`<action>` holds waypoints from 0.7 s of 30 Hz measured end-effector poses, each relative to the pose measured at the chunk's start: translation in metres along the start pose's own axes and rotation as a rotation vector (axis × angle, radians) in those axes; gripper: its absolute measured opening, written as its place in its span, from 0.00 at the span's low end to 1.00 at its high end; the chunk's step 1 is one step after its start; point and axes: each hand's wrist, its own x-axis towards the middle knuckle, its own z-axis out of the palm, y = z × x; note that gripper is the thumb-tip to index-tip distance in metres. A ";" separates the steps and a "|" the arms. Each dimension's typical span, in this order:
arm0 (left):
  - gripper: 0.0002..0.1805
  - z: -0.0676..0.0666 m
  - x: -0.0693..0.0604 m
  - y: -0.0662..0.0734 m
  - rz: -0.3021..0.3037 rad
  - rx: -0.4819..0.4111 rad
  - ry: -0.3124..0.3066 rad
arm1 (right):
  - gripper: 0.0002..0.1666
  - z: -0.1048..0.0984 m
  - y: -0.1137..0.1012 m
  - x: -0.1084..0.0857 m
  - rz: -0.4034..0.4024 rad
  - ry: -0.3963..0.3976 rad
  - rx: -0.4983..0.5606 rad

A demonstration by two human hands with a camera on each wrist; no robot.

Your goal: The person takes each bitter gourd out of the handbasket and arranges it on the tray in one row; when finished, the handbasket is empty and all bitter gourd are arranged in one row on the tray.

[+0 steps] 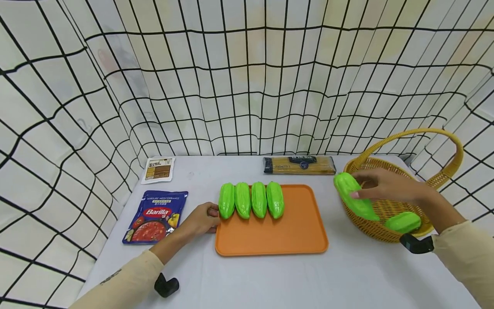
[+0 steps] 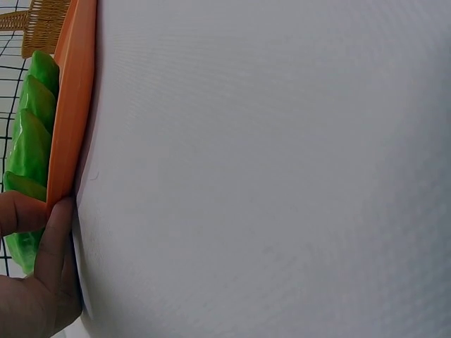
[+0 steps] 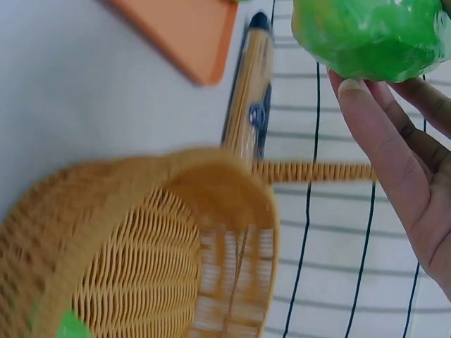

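Several bright green ridged vegetables (image 1: 243,200), shaped like plump cucumbers, lie side by side along the far left part of an orange tray (image 1: 270,240). My left hand (image 1: 201,219) pinches the tray's left rim, thumb and fingers on either side of it in the left wrist view. Above the left part of a wicker basket (image 1: 370,227), my right hand (image 1: 386,185) holds another green ridged vegetable (image 1: 355,197) between thumb and fingers, tilted. One more such vegetable (image 1: 403,222) lies inside the basket. In the right wrist view the held vegetable (image 3: 373,35) is partly cut off.
A pack of spaghetti (image 1: 300,165) lies behind the tray. To the left are a blue Barilla sauce pouch (image 1: 156,217) and a small white-and-brown packet (image 1: 158,170). The basket's handle (image 1: 409,132) arches up over it. A black grid net (image 1: 247,86) hangs around the table.
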 end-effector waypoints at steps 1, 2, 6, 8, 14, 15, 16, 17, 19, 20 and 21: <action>0.26 0.000 0.000 0.000 -0.002 -0.001 -0.001 | 0.30 0.002 -0.002 0.003 0.003 -0.008 0.012; 0.26 0.000 0.000 0.000 -0.002 -0.001 -0.002 | 0.30 0.005 -0.005 0.006 0.003 -0.017 0.025; 0.26 0.000 0.000 -0.001 -0.003 -0.004 -0.005 | 0.33 0.014 -0.015 0.019 0.008 -0.039 0.042; 0.26 0.000 0.000 -0.001 -0.003 -0.007 -0.005 | 0.35 0.017 -0.020 0.024 0.007 -0.046 0.039; 0.26 0.000 0.001 -0.002 -0.004 -0.011 0.002 | 0.37 0.028 -0.031 0.041 0.017 -0.049 0.016; 0.25 0.000 0.001 -0.002 -0.004 -0.012 0.003 | 0.37 0.029 -0.032 0.044 0.024 -0.046 0.010; 0.25 0.000 0.001 -0.002 -0.002 -0.015 0.006 | 0.38 0.030 -0.032 0.047 0.028 -0.048 0.013; 0.25 0.000 0.002 -0.002 -0.001 -0.013 0.005 | 0.38 0.032 -0.033 0.050 0.034 -0.049 0.015; 0.26 0.000 0.001 -0.002 0.003 -0.011 0.001 | 0.39 0.034 -0.034 0.056 0.040 -0.055 0.030; 0.25 0.000 0.001 -0.001 -0.002 -0.013 0.003 | 0.40 0.036 -0.035 0.058 0.043 -0.060 0.040; 0.25 0.000 0.001 -0.001 -0.003 -0.011 0.003 | 0.40 0.037 -0.036 0.061 0.049 -0.064 0.051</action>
